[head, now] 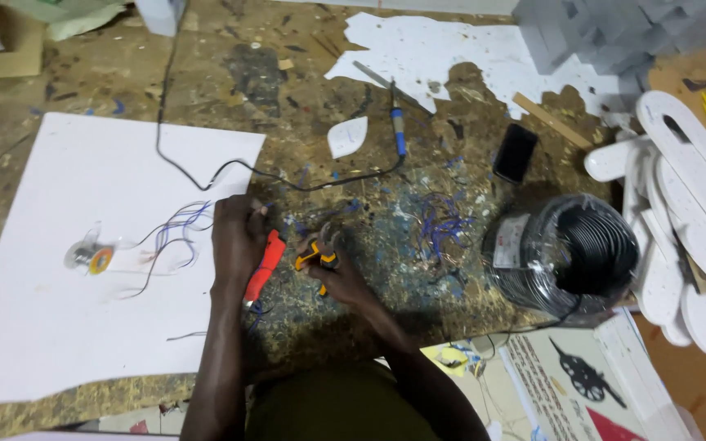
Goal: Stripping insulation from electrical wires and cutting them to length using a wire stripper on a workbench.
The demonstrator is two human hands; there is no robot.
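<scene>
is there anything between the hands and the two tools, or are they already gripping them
Nothing visible stands between them. The left hand is already wrapped around the red-handled tool, and the right hand is closed on the yellow and black tool. Only bare, paint-spattered workbench shows in the narrow gap between the two tools.

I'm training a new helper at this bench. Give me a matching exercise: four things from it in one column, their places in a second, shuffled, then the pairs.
Things:
1. soldering iron
2. coil of black cable
3. solder spool
4. phone

Places:
A. on the white sheet, left of the hands
B. right of the hands, wrapped in clear plastic
C. lying dark and flat above the cable coil
D. top middle of the bench, blue handle, black cord attached

Pairs: 1-D, 2-B, 3-A, 4-C
</scene>
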